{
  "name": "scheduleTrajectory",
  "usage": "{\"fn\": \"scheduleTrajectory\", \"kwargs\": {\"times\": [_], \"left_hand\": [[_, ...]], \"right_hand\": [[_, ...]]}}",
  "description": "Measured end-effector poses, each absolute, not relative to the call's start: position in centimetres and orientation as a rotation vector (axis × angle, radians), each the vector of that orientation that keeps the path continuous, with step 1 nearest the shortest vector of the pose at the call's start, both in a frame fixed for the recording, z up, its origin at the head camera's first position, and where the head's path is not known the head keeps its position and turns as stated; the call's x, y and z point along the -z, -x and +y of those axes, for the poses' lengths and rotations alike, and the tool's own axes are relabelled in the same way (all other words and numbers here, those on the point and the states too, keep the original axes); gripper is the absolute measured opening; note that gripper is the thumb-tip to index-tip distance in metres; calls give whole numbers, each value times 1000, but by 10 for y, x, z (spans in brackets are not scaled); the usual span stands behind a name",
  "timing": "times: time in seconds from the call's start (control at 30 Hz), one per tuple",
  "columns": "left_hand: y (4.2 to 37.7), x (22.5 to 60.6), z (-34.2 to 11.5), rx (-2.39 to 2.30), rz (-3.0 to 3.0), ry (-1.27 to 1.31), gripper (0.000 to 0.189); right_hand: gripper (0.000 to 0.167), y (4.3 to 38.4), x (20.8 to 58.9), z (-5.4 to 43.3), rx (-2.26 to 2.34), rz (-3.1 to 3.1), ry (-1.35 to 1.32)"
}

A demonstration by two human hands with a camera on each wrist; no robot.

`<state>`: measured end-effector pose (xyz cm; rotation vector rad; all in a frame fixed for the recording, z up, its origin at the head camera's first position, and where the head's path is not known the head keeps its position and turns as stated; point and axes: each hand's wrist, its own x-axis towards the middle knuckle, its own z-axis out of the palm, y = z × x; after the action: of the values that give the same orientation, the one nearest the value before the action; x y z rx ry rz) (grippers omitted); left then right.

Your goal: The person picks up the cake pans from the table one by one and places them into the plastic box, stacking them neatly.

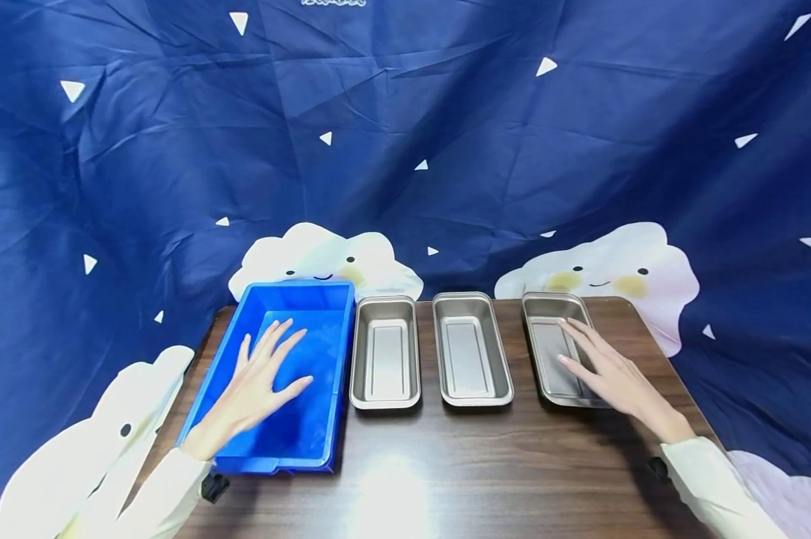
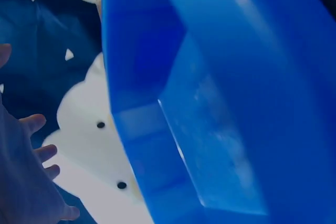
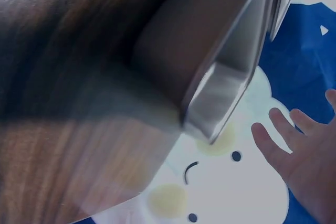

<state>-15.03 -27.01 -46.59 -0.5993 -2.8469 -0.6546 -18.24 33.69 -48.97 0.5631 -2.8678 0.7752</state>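
Observation:
My left hand (image 1: 260, 385) hovers over the blue plastic tray (image 1: 340, 359) on the left side of the table, its fingers spread and holding nothing. In the left wrist view the same hand (image 2: 26, 166) shows at the left edge, beside the tray wall (image 2: 152, 177). Over the rightmost metal loaf pan (image 1: 547, 359) my right hand (image 1: 614, 374) is held with straight, spread fingers and nothing in its grasp. That pan (image 3: 226, 93) also appears in the right wrist view, with the hand (image 3: 310, 150) to its right.
Two more metal loaf pans, one in the middle (image 1: 469, 359) and one beside the tray (image 1: 387, 359), stand along the far part of the brown wooden table (image 1: 486, 471). Behind hangs a dark blue cloth (image 1: 405, 150) with clouds and white triangles.

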Motion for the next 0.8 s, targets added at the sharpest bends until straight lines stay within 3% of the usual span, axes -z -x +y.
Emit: {"fn": "scheduleTrajectory", "kwargs": {"times": [0.8], "left_hand": [[100,505,-347,655,-2851,330,79]], "right_hand": [[67,170,535,385,-868,-2886,-106]]}}
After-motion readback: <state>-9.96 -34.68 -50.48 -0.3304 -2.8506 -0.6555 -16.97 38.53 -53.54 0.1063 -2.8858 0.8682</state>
